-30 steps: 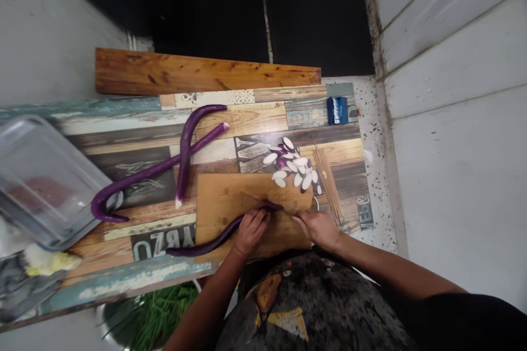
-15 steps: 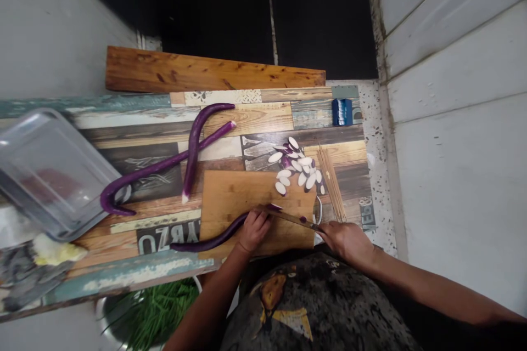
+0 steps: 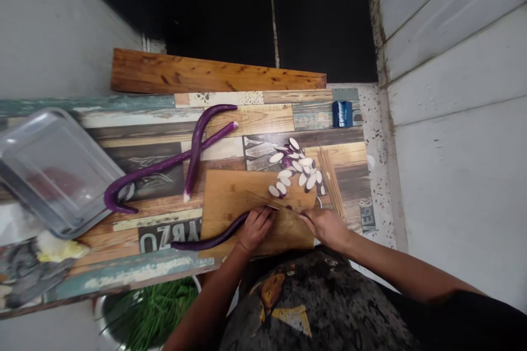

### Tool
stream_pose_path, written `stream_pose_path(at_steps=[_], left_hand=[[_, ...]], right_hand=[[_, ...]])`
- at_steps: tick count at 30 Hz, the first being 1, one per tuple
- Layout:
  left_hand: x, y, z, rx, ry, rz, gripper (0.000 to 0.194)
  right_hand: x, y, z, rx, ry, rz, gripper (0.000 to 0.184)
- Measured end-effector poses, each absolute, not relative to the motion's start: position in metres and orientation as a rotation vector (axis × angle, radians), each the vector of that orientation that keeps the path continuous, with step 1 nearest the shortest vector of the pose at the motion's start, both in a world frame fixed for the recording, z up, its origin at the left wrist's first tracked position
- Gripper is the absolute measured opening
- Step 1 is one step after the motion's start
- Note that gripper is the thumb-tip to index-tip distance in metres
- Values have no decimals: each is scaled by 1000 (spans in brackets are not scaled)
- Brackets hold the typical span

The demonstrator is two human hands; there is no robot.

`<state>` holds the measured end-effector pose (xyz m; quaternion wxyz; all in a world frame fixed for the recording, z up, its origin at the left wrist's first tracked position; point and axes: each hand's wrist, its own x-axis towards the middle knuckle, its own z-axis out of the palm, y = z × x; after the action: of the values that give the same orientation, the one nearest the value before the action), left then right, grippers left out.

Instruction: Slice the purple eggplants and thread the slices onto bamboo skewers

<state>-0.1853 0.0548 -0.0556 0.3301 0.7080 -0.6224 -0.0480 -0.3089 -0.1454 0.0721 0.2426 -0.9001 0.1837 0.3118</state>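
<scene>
Your left hand [image 3: 256,226], fingers curled, pins the eggplant [image 3: 222,238] overhanging the cutting board's [image 3: 218,186] left edge; your right hand [image 3: 328,227] is closed round the knife [image 3: 283,207]. Curved, the eggplant could roll, steering the blade into your left hand.

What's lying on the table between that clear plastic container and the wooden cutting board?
Two long purple eggplants lie crossed between the container and the cutting board, on the patterned tabletop. The head view shows this.
</scene>
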Motion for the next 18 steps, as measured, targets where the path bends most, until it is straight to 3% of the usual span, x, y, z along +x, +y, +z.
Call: stream_pose_path(at_steps=[18], left_hand=[[-186,79,-61,1951,-1588,-12,20]], right_hand=[[-326,-154,95,-2540,287,1048,26]])
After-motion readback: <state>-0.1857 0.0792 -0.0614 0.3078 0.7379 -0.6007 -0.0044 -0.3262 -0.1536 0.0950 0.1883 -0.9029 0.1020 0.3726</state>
